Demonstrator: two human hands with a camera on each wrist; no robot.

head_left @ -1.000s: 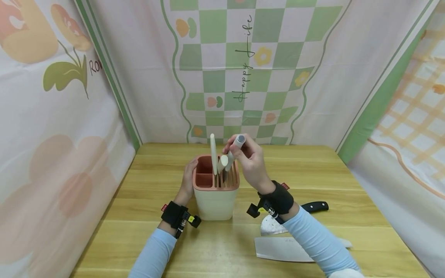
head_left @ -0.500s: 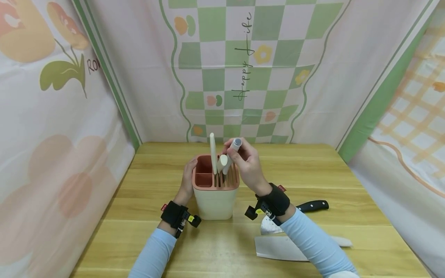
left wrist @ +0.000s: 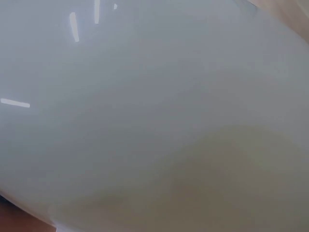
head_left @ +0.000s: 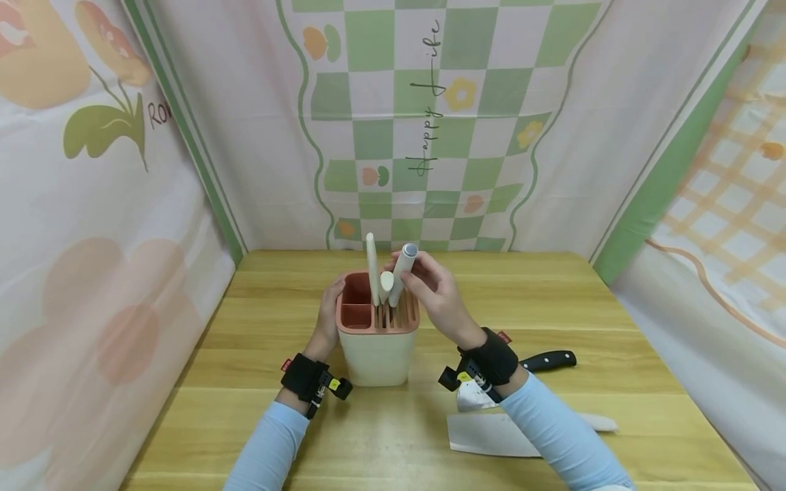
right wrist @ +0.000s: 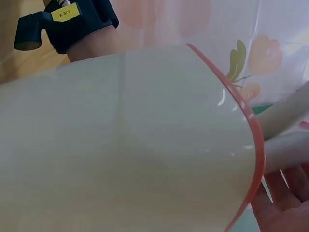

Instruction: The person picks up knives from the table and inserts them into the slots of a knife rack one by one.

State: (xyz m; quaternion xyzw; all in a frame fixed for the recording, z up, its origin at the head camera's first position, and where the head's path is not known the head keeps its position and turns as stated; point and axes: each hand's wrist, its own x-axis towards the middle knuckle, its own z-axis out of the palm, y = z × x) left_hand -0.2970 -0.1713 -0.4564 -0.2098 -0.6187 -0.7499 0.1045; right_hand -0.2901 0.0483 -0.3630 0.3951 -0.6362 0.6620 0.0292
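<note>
A cream knife holder (head_left: 376, 358) with a terracotta-coloured top stands upright on the wooden table. My left hand (head_left: 328, 314) rests along its left side, fingertips at the rim. My right hand (head_left: 439, 293) pinches the pale handle of a knife (head_left: 403, 269) with a grey end cap; the blade is down among the slots and mostly hidden. Left of it, a tall thin cream handle (head_left: 372, 266) and a shorter cream handle (head_left: 386, 281) stick up from other slots. The left wrist view is filled by the holder's wall (left wrist: 145, 96). In the right wrist view, my fingers (right wrist: 282, 193) lie against a handle.
On the right of the table (head_left: 258, 416) lie a broad cleaver blade (head_left: 488, 434) with a pale handle and a black-handled knife (head_left: 552, 360), both partly under my right forearm. Two open compartments (head_left: 356, 315) fill the holder's left half. Printed cloth (head_left: 417, 136) hangs behind.
The knife in my right hand has swung left to stand more upright and sits slightly lower in the slots. My left hand has stayed against the holder.
</note>
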